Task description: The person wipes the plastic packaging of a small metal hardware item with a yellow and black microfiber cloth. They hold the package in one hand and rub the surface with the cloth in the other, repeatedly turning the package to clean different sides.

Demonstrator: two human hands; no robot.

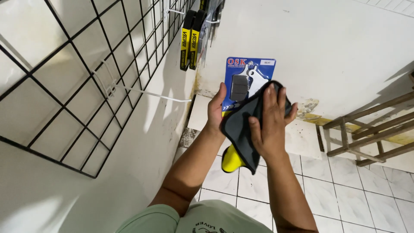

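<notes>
My left hand [215, 110] grips the left edge of a blue blister pack [243, 82] that holds grey brake pads and a white metal part, held upright at chest height. Over the pack's lower right lies a dark grey cloth with a yellow underside [238, 133], and my right hand [271, 123] presses it flat against the pack. A yellow corner of the cloth hangs down below my hands.
A black wire grid panel [82, 82] hangs on the white wall at left with white hooks [151, 92]. Yellow-and-black packages [191, 39] hang farther up the grid. A wooden frame [371, 129] stands at right on the white tiled floor [345, 190].
</notes>
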